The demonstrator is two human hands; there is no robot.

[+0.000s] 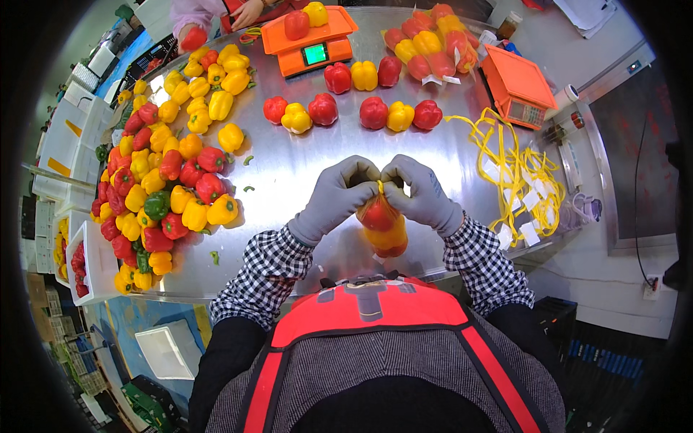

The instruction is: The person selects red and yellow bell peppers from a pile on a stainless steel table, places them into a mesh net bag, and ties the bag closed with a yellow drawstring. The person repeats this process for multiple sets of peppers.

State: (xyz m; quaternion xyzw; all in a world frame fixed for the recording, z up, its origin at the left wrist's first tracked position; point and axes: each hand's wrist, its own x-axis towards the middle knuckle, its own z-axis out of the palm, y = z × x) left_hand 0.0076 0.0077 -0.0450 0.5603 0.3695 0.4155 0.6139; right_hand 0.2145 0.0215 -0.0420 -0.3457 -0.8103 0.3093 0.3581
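Note:
My left hand (346,187) and my right hand (419,189), both in grey gloves, meet at the gathered neck of a yellow mesh bag (383,216). Red and yellow bell peppers show through its netting, stacked in a row towards me. Fingers and thumbs of both hands pinch the bag's yellow top, and the fingertips partly hide it. Just beyond my hands, a red, yellow and red trio includes a yellow pepper (400,116). Left of it lies a similar trio with its own yellow pepper (296,118).
Loose peppers (157,184) are heaped on the steel table (281,178) at left. An orange scale (308,46) holds two peppers; another orange scale (517,86) stands right. Filled mesh bags (433,40) lie at the back. Yellow mesh strips with tags (520,184) lie right. A co-worker's hand (247,14) is at top.

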